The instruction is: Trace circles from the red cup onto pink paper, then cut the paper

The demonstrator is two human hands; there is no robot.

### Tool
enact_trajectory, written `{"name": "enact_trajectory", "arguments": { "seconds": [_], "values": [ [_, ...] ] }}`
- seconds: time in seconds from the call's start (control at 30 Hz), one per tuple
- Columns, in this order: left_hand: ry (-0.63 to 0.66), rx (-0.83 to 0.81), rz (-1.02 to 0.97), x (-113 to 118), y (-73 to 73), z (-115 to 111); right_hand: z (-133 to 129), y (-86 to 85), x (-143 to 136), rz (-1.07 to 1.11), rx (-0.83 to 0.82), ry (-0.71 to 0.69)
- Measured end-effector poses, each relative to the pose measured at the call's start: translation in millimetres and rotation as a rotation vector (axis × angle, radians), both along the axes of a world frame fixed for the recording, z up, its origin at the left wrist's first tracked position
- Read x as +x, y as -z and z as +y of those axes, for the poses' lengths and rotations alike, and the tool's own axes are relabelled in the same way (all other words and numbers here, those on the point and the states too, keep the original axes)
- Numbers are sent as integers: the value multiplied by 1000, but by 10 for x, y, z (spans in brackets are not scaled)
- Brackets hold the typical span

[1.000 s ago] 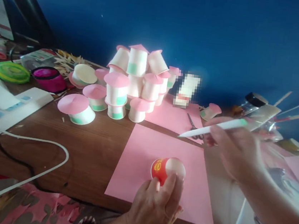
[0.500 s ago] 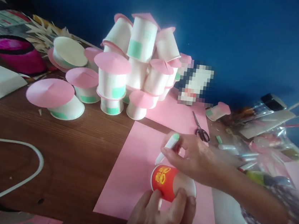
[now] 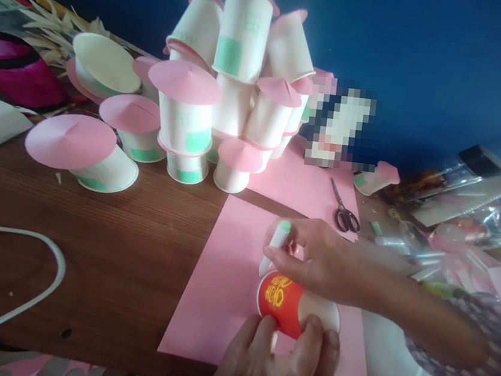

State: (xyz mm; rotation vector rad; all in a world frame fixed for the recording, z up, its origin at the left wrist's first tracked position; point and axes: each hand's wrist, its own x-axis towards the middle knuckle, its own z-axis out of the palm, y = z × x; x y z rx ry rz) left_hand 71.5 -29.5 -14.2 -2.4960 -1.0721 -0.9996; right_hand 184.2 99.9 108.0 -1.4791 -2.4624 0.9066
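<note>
Our left hand (image 3: 273,362) is gripping the likely crushable lower-centre cup (image 3: 293,310) by its side, right hand (image 3: 322,253) pinching a marker (image 3: 279,236).

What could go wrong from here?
The red cup could shift if the left hand loosens. The white marker in the right hand, its tip close to the cup, might stray onto the pink sheet. The upper cups, stacked at a tilt, might topple if knocked.
</note>
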Motion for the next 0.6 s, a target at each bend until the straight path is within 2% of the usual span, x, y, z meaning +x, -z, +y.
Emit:
{"name": "enact_trajectory", "arguments": {
  "seconds": [0.17,0.6],
  "values": [
    [22,-13,-6,-14,-50,-3,19,-9,-43,-17,-53,-114],
    [-41,19,-128,19,-213,71,42,-131,-280,-217,-53,-353]
  ]
}}
